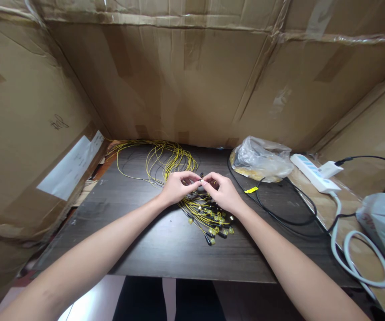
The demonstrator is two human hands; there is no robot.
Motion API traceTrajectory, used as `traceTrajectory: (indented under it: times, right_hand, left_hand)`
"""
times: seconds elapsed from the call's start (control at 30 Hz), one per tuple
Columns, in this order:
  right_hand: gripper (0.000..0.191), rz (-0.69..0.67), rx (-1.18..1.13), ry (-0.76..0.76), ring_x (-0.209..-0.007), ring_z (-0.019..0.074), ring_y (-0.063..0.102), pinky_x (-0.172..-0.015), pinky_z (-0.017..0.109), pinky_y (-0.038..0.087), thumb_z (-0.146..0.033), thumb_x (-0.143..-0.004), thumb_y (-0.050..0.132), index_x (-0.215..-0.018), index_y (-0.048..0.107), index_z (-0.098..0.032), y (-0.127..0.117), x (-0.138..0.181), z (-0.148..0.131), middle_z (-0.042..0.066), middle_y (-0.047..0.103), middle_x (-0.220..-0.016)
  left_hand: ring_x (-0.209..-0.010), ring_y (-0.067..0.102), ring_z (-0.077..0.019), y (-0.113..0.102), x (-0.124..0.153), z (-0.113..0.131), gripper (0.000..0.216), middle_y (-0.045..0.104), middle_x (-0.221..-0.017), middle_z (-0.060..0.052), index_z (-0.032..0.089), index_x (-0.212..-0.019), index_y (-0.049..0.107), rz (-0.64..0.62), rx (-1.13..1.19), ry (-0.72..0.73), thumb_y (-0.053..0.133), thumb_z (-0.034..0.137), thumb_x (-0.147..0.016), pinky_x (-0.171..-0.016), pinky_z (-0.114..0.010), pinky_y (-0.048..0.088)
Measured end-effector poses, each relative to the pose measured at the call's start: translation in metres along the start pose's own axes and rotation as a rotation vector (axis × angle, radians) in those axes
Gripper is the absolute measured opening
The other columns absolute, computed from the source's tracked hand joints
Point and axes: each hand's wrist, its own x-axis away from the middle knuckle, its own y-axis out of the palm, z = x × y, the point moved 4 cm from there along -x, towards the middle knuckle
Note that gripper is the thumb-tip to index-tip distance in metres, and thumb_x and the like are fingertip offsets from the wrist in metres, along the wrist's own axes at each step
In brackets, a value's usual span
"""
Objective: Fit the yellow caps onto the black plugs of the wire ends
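1. Above thin yellow cables (187,162), the left hand (178,187) and right hand (225,192) clamp fingertips on one small whitish piece (201,180).
2. Delicate fingertip work seems in hand.
3. Next move likely needs steadiness.

Power strip (315,177) right of wires (178,164)

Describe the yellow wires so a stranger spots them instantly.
On the dark table, look near the middle. The yellow wires loop behind the left hand and fan out in front of the right hand. They are thin and many, unlike the thicker black cable farther right.
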Motion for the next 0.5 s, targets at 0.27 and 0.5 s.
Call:
traceTrajectory:
  times: [0.27,0.5]
  right_hand:
    - [0.02,0.201,-0.38,-0.119,-0.081,0.021,0.057,-0.075,0.035,0.047,-0.028,-0.088,0.053,-0.1,0.068,-0.022,-0.028,0.009,-0.052,0.005,0.063,-0.086]
    - [0.029,-0.24,-0.957,-0.168,-0.058,0.0192,0.051,-0.064,0.035,0.051,-0.052,-0.095,0.049,-0.082,0.064,-0.03,-0.042,0.081,-0.177,-0.002,0.048,-0.059]
  left_hand:
    - [-0.063,0.061,-0.0119,0.001,0.001,0.003,0.019,0.076,-0.08,-0.004,0.015,-0.092,0.078,-0.003,-0.035,-0.005,0.073,0.031,-0.083,-0.062,-0.024,0.049]
    - [-0.063,0.063,-0.0128,0.0,0.001,0.004,0.021,0.076,-0.079,-0.005,0.014,-0.092,0.078,-0.001,-0.053,0.019,0.075,0.033,-0.083,-0.06,-0.023,0.05]
